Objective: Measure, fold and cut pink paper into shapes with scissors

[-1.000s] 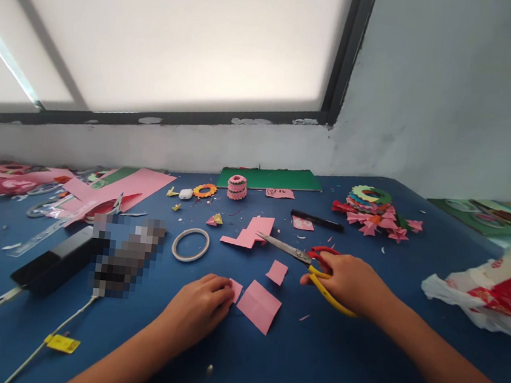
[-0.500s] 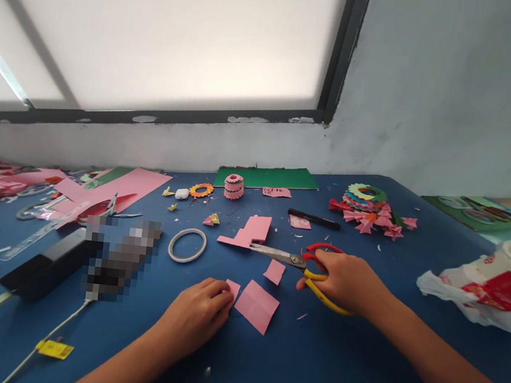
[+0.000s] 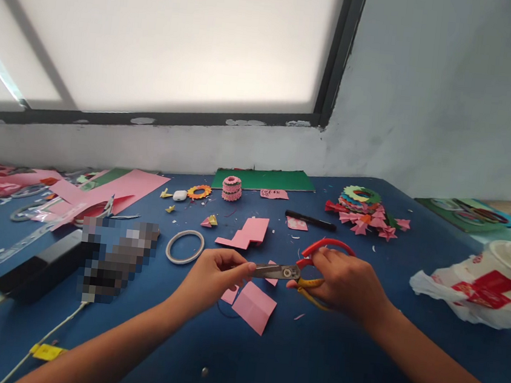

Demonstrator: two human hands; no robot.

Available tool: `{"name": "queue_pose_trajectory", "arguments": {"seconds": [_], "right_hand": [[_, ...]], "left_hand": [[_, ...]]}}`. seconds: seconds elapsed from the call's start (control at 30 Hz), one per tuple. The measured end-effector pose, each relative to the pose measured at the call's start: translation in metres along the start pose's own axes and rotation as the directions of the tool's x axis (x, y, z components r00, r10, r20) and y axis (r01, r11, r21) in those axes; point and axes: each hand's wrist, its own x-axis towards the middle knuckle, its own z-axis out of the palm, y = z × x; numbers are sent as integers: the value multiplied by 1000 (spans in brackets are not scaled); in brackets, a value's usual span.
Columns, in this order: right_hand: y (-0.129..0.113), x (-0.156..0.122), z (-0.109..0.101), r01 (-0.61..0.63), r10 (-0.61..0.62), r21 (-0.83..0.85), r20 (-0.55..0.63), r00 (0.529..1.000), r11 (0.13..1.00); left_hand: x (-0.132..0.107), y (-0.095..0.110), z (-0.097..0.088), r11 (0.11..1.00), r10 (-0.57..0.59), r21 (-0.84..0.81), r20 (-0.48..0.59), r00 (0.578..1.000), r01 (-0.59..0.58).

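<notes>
My right hand (image 3: 346,282) grips scissors (image 3: 295,271) with one red and one yellow handle, lifted a little above the blue table (image 3: 265,363). Their closed blades point left. My left hand (image 3: 212,274) is raised to meet them, its fingers pinched on the blade tips. Just below lie a folded pink paper square (image 3: 255,306) and two smaller pink pieces, one (image 3: 229,295) under my left hand and one half hidden behind the blades. A stepped pink paper offcut (image 3: 246,232) lies farther back.
A tape ring (image 3: 184,246) sits left of my hands. A black box (image 3: 35,266) with white cables lies at the left. Behind are a black marker (image 3: 310,220), a pile of paper flowers (image 3: 365,210), green card (image 3: 263,179) and pink sheets (image 3: 114,186). A plastic bag (image 3: 478,288) is at right.
My right hand lifted the scissors off the table and swung the blades left. My left hand rose from the small pink piece and closed on the blade tips.
</notes>
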Motion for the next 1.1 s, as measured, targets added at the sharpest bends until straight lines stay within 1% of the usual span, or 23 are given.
{"name": "queue_pose_trajectory", "arguments": {"seconds": [0.1, 0.17, 0.2, 0.23, 0.3, 0.33, 0.4, 0.43, 0.47, 0.5, 0.53, 0.6, 0.63, 0.67, 0.7, 0.73, 0.77, 0.83, 0.9, 0.97, 1.03, 1.07, 1.1], "right_hand": [[3, 0, -1, 10, -10, -14, -15, 1000, 1000], [6, 0, 0, 15, -15, -13, -41, 999, 1000], [8, 0, 2, 14, -14, -12, -59, 998, 1000], [10, 0, 4, 6, -7, -10, -75, 997, 1000], [16, -1, 10, -42, 41, -6, -88, 995, 999], [19, -2, 13, -85, 85, 4, -73, 994, 996], [24, -1, 20, -203, 202, 42, 13, 979, 978], [27, -1, 23, -270, 264, 70, 80, 961, 960], [29, 0, 25, -341, 323, 109, 158, 933, 934], [30, 0, 27, -411, 371, 152, 235, 898, 899], [31, 1, 28, -471, 406, 193, 299, 864, 861], [31, 3, 30, -550, 439, 267, 378, 815, 791], [30, 4, 30, -571, 443, 298, 399, 803, 765], [29, 5, 31, -583, 443, 325, 413, 796, 745], [28, 5, 31, -591, 439, 354, 425, 792, 725], [27, 6, 31, -603, 434, 391, 441, 786, 696], [26, 6, 30, -614, 424, 435, 459, 781, 659], [23, 8, 29, -628, 387, 540, 500, 775, 560], [17, 11, 25, -630, 323, 647, 541, 777, 431], [7, 15, 19, -620, 254, 723, 565, 785, 306], [-5, 19, 11, -608, 213, 773, 573, 792, 180], [-11, 21, 6, -597, 204, 796, 571, 795, 99], [-17, 23, 2, -578, 202, 816, 570, 796, -22]], "left_hand": [[1, 3, -1, 1000, -25, -11, 5, 1000, 25], [0, 5, -6, 999, -45, -2, 18, 999, 45], [0, 5, -10, 999, -50, 8, 8, 999, 50], [1, 5, -14, 999, -46, 26, -17, 999, 46], [5, 2, -24, 996, -12, 89, -105, 994, 22], [8, 0, -29, 990, 24, 145, -160, 987, -1], [15, -6, -35, 962, 112, 268, -235, 965, -47], [19, -9, -36, 942, 159, 329, -248, 955, -71], [22, -11, -35, 912, 215, 397, -240, 947, -107], [24, -14, -32, 872, 275, 465, -206, 939, -154], [26, -16, -26, 820, 330, 532, -138, 934, -211], [28, -20, -10, 705, 384, 619, 76, 920, -345], [30, -22, -1, 678, 363, 615, 196, 911, -403], [33, -23, 9, 681, 340, 586, 278, 898, -439], [36, -24, 17, 706, 318, 548, 320, 892, -448], [40, -25, 24, 747, 294, 508, 327, 898, -430], [45, -26, 28, 776, 279, 482, 316, 907, -406], [52, -24, 32, 836, 249, 429, 260, 933, -343], [53, -18, 30, 888, 225, 359, 203, 953, -286], [48, -10, 25, 933, 198, 271, 163, 967, -237], [37, -2, 20, 981, 145, 106, 136, 980, -160], [31, 1, 17, 994, 106, -24, 124, 987, -103], [25, 3, 15, 987, 69, -151, 121, 990, -50]]}}
